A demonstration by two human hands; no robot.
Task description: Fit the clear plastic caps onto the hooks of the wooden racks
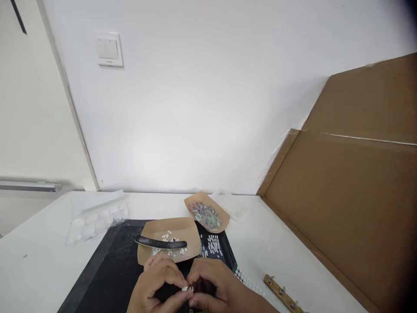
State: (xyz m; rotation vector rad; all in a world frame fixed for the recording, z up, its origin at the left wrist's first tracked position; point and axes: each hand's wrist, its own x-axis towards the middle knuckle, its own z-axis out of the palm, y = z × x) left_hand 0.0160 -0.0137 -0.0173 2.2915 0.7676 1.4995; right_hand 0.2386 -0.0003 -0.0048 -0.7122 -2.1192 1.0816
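My left hand [159,280] and my right hand [216,282] meet at the bottom centre, over a black mat [114,265]. Thumb and fingers of both hands are pinched together on a small white piece [185,288], which looks like a false nail tip and is mostly covered by the fingertips. Just beyond my hands is a brown paper tray [192,230] with many small white bits in it. Across that tray lies a curved black nail file [159,242]. To its right, white rectangular tabs [213,244] sit in rows on a dark sheet.
A second paper tray [223,219] holds coloured glossy pieces. A clear compartment box [94,224] stands at the left. Nearer right are a wooden strip with metal studs [276,289] and a sheet of white tabs [249,282]. A cardboard panel [345,208] borders the white table's right side.
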